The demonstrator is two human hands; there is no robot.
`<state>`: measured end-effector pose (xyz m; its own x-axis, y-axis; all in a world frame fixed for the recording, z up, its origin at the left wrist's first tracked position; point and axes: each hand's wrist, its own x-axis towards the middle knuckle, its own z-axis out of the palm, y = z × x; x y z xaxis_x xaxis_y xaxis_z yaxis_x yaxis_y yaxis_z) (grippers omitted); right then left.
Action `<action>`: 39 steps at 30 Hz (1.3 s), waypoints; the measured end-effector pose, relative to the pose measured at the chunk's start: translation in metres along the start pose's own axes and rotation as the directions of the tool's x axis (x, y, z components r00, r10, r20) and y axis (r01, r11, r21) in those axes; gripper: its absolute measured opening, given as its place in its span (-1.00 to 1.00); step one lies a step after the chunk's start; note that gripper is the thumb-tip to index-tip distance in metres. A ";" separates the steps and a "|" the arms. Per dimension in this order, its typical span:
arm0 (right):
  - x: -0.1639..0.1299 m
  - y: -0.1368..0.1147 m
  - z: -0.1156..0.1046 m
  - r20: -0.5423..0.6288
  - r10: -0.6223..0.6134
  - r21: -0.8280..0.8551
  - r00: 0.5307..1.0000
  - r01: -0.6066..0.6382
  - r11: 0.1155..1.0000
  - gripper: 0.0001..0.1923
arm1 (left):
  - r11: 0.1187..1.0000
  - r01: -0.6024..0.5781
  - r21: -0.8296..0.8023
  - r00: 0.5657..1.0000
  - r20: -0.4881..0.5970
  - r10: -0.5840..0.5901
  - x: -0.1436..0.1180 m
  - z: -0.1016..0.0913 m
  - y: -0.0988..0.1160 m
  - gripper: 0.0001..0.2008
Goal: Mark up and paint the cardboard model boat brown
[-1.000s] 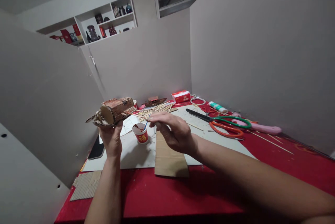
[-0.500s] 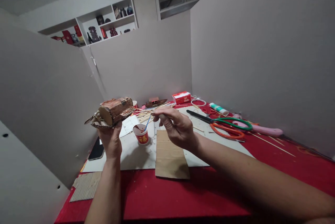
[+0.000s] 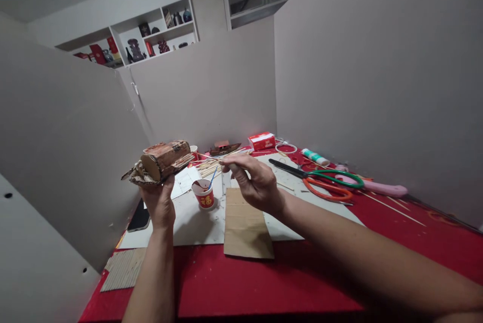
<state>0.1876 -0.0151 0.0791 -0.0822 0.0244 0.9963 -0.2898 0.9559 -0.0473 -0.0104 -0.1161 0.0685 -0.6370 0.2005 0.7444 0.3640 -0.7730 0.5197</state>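
Observation:
My left hand [image 3: 157,205] holds up a cardboard model boat [image 3: 169,158] from below. The boat has a rounded brown-red cover with an open-looking tan end facing me and ragged corrugated edges. My right hand [image 3: 257,182] pinches a thin wooden stick [image 3: 211,158] between thumb and fingers, its far end pointing left, close to the boat's right end. Whether the tip touches the boat, I cannot tell. Below and between the hands stands a red and white paper cup [image 3: 204,196] with dark reddish liquid and a blue stick [image 3: 212,178] leaning in it.
A cardboard sheet [image 3: 247,235] lies under my right hand. Large scissors [image 3: 320,178], a pink-handled tool [image 3: 388,189] and a green-white tube [image 3: 315,157] lie right. Behind are loose sticks [image 3: 211,168], a small boat [image 3: 225,148] and a red box [image 3: 261,141]. A phone [image 3: 139,218] lies left.
My right hand and the stick have shifted slightly right, drawing the stick's tip back from the boat's right end. The boat in my left hand has moved slightly left.

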 end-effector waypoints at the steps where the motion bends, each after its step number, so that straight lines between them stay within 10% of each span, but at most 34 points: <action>1: 0.000 0.000 0.000 -0.009 0.002 0.000 1.000 -0.002 1.000 -0.70 | 1.000 0.002 -0.003 1.000 -0.004 -0.002 0.000 0.000 0.000 -0.24; 10: -0.001 -0.017 -0.002 0.061 -0.129 0.072 0.990 0.125 0.990 -0.63 | 0.999 0.030 0.026 0.999 -0.047 -0.028 0.002 -0.001 0.000 -0.31; 28: 0.008 -0.001 0.005 -0.125 0.495 0.362 0.860 -0.425 0.830 -0.80 | 1.000 0.016 0.009 0.994 -0.105 -0.015 0.007 0.000 0.007 -0.32; 39: -0.015 0.037 0.030 0.409 0.482 -0.041 0.775 -0.512 0.858 -0.84 | 0.999 0.046 -0.009 0.991 -0.126 -0.046 0.008 -0.001 0.006 -0.37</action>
<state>0.1496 0.0115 0.0607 -0.5930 0.3598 0.7203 -0.1674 0.8200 -0.5474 -0.0139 -0.1194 0.0769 -0.7338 0.1587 0.6606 0.3285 -0.7683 0.5494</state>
